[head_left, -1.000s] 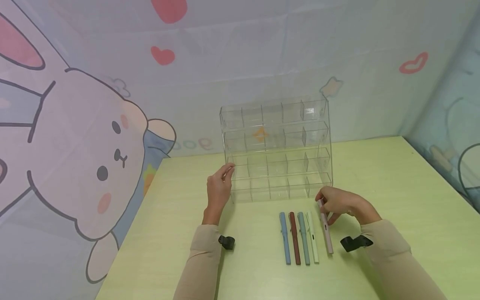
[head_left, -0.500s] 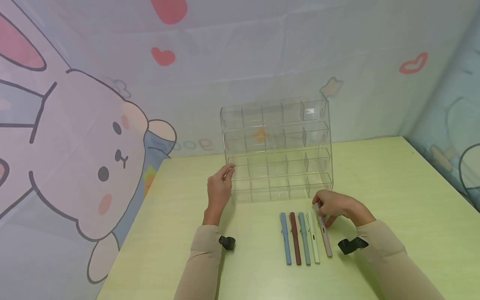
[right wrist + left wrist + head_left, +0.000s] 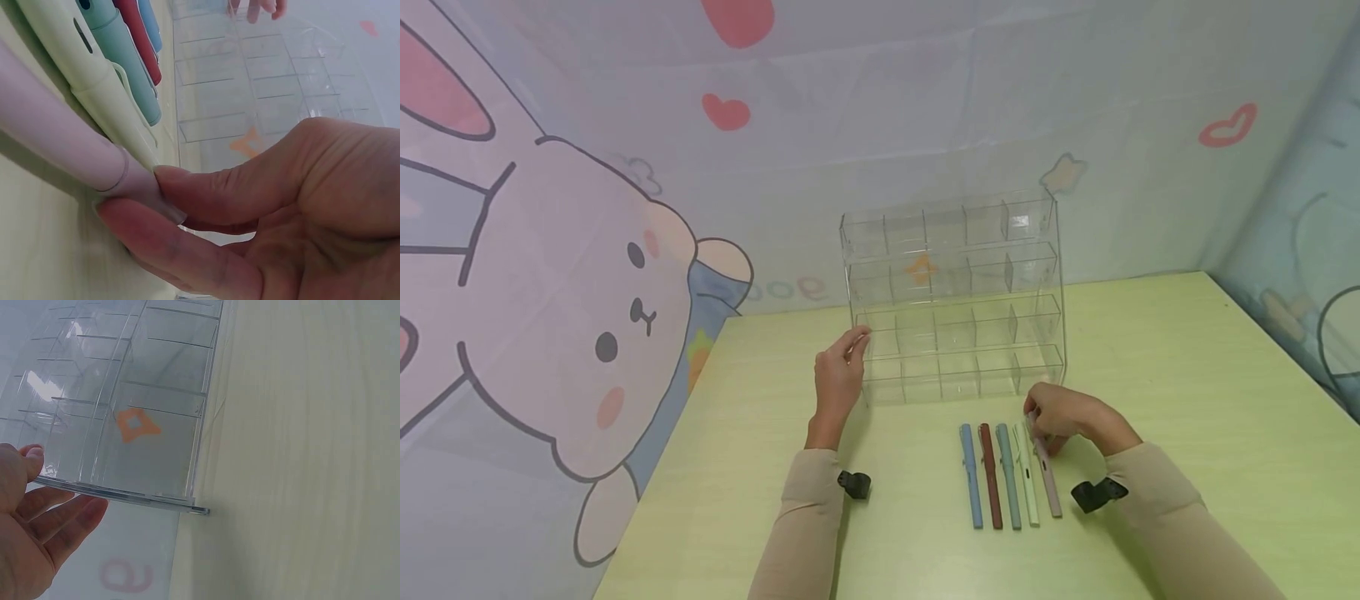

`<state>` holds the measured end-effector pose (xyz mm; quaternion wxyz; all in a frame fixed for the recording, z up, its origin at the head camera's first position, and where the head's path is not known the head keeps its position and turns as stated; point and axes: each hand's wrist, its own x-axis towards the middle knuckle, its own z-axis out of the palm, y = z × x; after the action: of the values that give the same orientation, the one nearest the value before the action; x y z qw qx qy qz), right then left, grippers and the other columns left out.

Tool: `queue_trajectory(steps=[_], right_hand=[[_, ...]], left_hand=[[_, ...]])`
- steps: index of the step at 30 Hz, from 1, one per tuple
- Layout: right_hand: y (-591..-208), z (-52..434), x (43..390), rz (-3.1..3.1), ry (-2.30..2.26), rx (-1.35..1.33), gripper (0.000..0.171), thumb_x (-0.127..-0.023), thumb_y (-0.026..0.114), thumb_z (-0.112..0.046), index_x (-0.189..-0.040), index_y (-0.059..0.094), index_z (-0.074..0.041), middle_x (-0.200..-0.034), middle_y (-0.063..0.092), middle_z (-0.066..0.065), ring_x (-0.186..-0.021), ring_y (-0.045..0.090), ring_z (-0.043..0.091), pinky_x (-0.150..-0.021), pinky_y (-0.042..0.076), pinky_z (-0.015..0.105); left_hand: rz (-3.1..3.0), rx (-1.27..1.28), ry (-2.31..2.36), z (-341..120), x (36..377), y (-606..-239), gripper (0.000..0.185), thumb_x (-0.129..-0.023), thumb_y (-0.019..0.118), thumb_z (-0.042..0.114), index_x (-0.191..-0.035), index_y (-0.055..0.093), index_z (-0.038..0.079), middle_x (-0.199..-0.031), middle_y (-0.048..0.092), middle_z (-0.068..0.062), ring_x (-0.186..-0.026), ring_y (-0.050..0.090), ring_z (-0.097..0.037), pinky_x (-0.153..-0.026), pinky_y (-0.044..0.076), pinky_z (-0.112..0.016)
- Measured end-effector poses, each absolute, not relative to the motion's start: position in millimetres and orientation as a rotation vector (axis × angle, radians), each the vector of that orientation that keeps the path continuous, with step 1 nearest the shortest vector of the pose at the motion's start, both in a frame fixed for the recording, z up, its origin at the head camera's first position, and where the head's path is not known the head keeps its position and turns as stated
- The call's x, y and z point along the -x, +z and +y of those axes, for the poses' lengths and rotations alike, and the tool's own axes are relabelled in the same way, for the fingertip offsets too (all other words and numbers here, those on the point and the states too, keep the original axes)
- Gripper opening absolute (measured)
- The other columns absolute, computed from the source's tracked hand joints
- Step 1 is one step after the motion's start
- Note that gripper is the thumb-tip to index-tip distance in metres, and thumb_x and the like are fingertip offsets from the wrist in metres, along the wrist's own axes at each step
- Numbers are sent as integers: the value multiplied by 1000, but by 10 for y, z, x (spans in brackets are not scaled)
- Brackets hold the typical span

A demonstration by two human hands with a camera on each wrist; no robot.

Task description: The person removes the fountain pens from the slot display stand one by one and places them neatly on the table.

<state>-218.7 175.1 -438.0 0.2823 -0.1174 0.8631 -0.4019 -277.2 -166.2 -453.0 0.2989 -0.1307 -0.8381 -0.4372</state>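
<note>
My left hand [image 3: 838, 375] holds the left side of a clear tiered display rack [image 3: 955, 383]. The left wrist view shows the thumb on one face of the side panel [image 3: 125, 495] and the fingers on the other. With thumb and fingers, my right hand [image 3: 1072, 414] pinches a pale pink pen [image 3: 1048, 483] near its upper end; the fingers hide that end. Left of it lie a pale green pen [image 3: 1028, 487], a teal pen [image 3: 1010, 483], a dark red pen [image 3: 991, 483] and a blue pen [image 3: 972, 483], side by side, clips at the rack end.
The rack stands near the back of a pale yellow-green table [image 3: 737, 433], its rows split into compartments. A printed cloth backdrop [image 3: 880, 108] hangs close behind. Each sleeve carries a black wrist camera [image 3: 854, 485].
My right hand has moved slightly left and toward the near edge, bringing the pink pen closer to the pale green one. My left hand and the rack stay in place.
</note>
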Motion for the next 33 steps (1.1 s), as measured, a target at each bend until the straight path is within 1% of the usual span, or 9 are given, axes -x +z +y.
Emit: queue_trajectory(steps=[5,6,12,15,19,22,25,28,33], right_hand=[[-4363,1742,2169,2349,-1042,317,23,-86,57,16,-109,55,17,-91,60,19,-75,68,25,-65,58,37],[-4360,1743,2168,2353,-1040,317,23,-86,57,17,-108,55,17,-90,60,19,-74,68,25,-65,58,36],[-4334,1754,2165,2374,-1000,314,23,-86,58,17,-109,57,16,-90,61,18,-74,68,25,-64,58,37],[-4323,1752,2165,2361,-974,305,21,-87,61,16,-108,57,14,-89,60,17,-75,68,25,-63,58,39],[-4319,1746,2161,2338,-961,300,20,-87,65,14,-106,58,12,-88,59,17,-76,68,25,-62,58,40],[-4320,1750,2158,2338,-957,306,20,-88,64,14,-106,58,12,-89,59,16,-76,68,25,-62,58,40],[-4325,1758,2157,2339,-951,315,19,-89,63,13,-107,57,13,-90,60,16,-77,69,25,-63,58,39],[-4328,1761,2157,2340,-951,317,18,-90,63,13,-107,57,13,-90,61,16,-77,69,25,-63,58,39],[-4326,1760,2155,2353,-952,323,17,-89,62,13,-106,57,13,-90,60,16,-76,68,24,-62,58,39]], left_hand=[[-2219,364,-1173,-1662,2768,-4530,20,-102,62,17,-113,74,6,-105,74,-15,-49,63,-23,-39,23,-22],[-2219,366,-1178,-1664,2768,-4530,20,-102,61,17,-113,74,6,-105,74,-15,-49,62,-24,-39,23,-23],[-2225,349,-1165,-1663,2772,-4531,20,-102,62,19,-113,74,8,-105,75,-13,-47,58,-17,-39,24,-22],[-2222,349,-1162,-1662,2772,-4532,19,-101,62,18,-112,74,8,-105,75,-14,-50,63,-22,-38,24,-21],[-2220,352,-1175,-1660,2770,-4531,18,-101,62,17,-113,74,8,-105,74,-15,-65,72,-32,-38,24,-21],[-2231,342,-1176,-1659,2768,-4529,19,-102,62,18,-113,74,9,-105,75,-14,-57,68,-25,-38,24,-22],[-2245,330,-1172,-1662,2765,-4531,20,-102,61,18,-114,74,8,-104,75,-13,-40,48,-12,-38,25,-22],[-2250,328,-1170,-1665,2765,-4531,21,-102,61,18,-114,74,6,-104,75,-12,-37,34,-4,-38,25,-23],[-2243,337,-1170,-1663,2767,-4526,21,-102,61,18,-114,74,6,-103,75,-13,-38,37,-4,-38,26,-22]])
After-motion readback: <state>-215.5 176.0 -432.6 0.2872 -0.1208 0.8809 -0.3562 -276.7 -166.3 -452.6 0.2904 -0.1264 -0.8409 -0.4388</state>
